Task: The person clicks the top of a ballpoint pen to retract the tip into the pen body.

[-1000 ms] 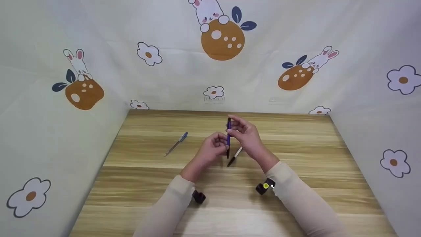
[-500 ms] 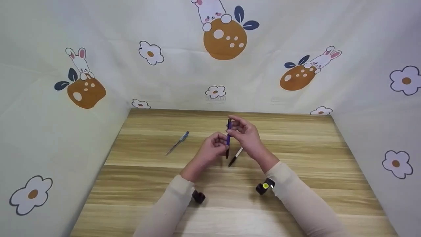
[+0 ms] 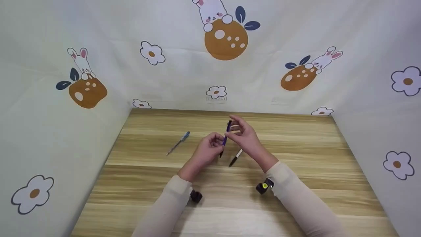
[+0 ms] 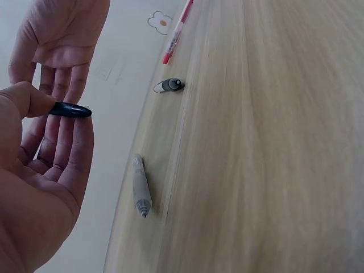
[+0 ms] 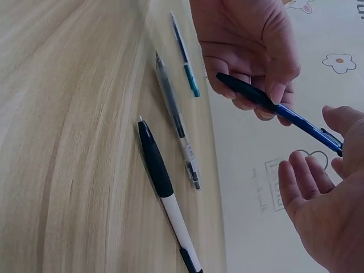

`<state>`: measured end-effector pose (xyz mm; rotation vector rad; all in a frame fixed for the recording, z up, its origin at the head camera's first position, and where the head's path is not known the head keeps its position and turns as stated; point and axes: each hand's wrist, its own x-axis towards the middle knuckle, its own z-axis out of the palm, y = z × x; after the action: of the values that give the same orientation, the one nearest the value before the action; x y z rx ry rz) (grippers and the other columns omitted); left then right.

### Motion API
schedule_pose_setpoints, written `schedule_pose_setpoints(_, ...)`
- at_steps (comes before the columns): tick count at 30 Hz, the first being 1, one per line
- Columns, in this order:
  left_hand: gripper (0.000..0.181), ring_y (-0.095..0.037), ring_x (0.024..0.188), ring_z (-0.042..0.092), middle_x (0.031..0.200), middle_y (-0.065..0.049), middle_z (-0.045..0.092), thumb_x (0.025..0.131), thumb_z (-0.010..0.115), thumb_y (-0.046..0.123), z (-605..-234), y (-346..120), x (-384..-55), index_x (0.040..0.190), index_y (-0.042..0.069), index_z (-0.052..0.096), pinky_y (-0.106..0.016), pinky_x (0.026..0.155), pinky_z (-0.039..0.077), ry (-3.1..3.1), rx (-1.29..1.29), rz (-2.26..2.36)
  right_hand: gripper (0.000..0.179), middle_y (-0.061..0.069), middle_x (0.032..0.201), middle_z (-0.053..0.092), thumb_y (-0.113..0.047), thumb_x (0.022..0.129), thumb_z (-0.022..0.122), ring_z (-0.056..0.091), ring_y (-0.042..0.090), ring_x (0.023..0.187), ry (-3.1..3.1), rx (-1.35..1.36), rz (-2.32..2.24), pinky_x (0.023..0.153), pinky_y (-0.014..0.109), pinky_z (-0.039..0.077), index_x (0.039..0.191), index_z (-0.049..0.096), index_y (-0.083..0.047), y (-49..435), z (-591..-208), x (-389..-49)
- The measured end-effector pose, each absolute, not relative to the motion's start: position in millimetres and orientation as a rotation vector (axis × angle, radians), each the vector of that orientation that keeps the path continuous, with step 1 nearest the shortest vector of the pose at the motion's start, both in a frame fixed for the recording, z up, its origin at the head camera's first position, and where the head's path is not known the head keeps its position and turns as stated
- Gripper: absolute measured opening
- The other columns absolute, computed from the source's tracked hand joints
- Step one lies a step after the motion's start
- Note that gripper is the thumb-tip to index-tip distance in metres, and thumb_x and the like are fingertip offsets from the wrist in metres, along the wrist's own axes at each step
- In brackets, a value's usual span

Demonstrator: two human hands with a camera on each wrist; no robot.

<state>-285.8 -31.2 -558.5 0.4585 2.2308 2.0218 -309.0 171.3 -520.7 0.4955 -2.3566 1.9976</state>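
Around both hands, a wood-grain table (image 3: 335, 171) spreads out, walled at the back and on both sides by pale cloth (image 3: 174, 79) printed with rabbits (image 3: 212, 14) on oranges (image 3: 226, 39) and outlined flowers (image 3: 153, 52). At the grip itself, the left hand (image 3: 208, 148) pinches the dark lower end of a blue pen (image 5: 301, 123) between thumb and fingers, while the right hand (image 3: 244, 136) holds its upper part with the thumb against it, other fingers spread loosely; the pen leans above the table between the two hands. Just below the grip, towards the person, lies a white pen (image 5: 177, 219) with a black front section, its far part covered by the right hand in the head view. Left of the grip, near the left hand, rests a teal pen (image 5: 185, 54); between those two, the right wrist view shows a clear pen (image 5: 172, 108), and the left wrist view has a red pen (image 4: 178, 31) farther off than two others. Pale sleeves (image 3: 299, 200) cover the table nearer the person, with a black mount (image 3: 196, 197) at the left wrist and another at the right. Beyond the grip, boxed lettering (image 3: 216, 98) under a flower is too faint to read, and the small print on the red pen is equally illegible.
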Motion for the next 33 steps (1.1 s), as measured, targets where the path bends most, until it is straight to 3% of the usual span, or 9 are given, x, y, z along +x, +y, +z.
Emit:
schedule_pose_setpoints(7,0.024,-0.019,0.096,0.065,0.105,-0.006,0.07,0.092,0.073,-0.004,-554.8,-39.6,-285.8,0.115,0.002,0.071,-0.031,0.089,0.057,2.377,0.431,1.918,0.073,0.015,0.137,0.063,-0.009,0.098,0.085,0.067,0.033,0.124,-2.416,0.535,1.874,0.106,0.048,0.057,0.162,0.051,-0.007,172.3,-524.3,-312.6)
schedule_pose_setpoints(17,0.021,-0.02,0.092,0.07,0.102,-0.006,0.073,0.094,0.079,0.0,-554.3,-53.0,-287.5,0.111,0.009,0.072,-0.036,0.084,0.06,2.547,0.436,1.766,0.088,0.021,0.152,0.055,-0.014,0.096,0.089,0.058,0.045,0.136,-2.506,0.679,1.673,0.113,0.058,0.049,0.168,0.04,-0.006,170.8,-528.7,-313.8)
schedule_pose_setpoints(33,0.023,-0.018,0.092,0.069,0.101,-0.002,0.07,0.092,0.075,0.0,-549.3,-74.8,-287.7,0.113,0.011,0.073,-0.039,0.085,0.06,2.8,0.467,1.525,0.092,0.023,0.155,0.052,-0.019,0.095,0.09,0.055,0.042,0.14,-2.573,0.699,1.588,0.116,0.059,0.046,0.169,0.037,-0.004,166.3,-537.4,-322.6)
